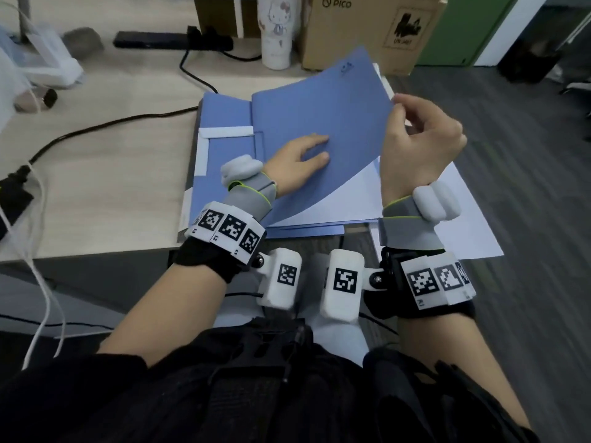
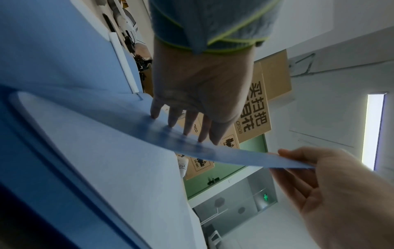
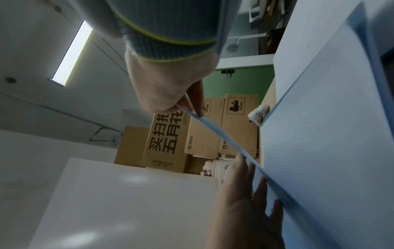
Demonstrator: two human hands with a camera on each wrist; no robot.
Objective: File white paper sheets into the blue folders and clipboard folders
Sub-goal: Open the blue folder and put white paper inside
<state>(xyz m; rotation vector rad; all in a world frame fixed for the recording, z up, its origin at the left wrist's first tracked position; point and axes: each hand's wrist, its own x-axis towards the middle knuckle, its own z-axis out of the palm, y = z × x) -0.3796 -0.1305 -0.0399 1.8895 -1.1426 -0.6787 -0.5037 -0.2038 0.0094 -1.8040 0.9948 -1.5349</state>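
A blue folder (image 1: pixel 224 110) lies open on the desk, with white strips along its inner left side. Its blue cover (image 1: pixel 319 123) is lifted and curved. My right hand (image 1: pixel 419 139) pinches the cover's right edge between thumb and fingers; the right wrist view shows that hand (image 3: pixel 175 94) on the thin edge (image 3: pixel 224 139). My left hand (image 1: pixel 300 158) lies flat with straight fingers touching the cover's face, and its fingertips (image 2: pixel 170 124) meet the cover (image 2: pixel 213 153) in the left wrist view. White paper sheets (image 1: pixel 351 203) lie under the raised cover.
More white sheets (image 1: pixel 463 225) overhang the desk's right edge above the grey floor. A white tumbler (image 1: pixel 276 30), a cardboard box (image 1: pixel 371 30) and a black power strip (image 1: pixel 172 39) stand at the back. Cables (image 1: pixel 96 126) cross the desk on the left.
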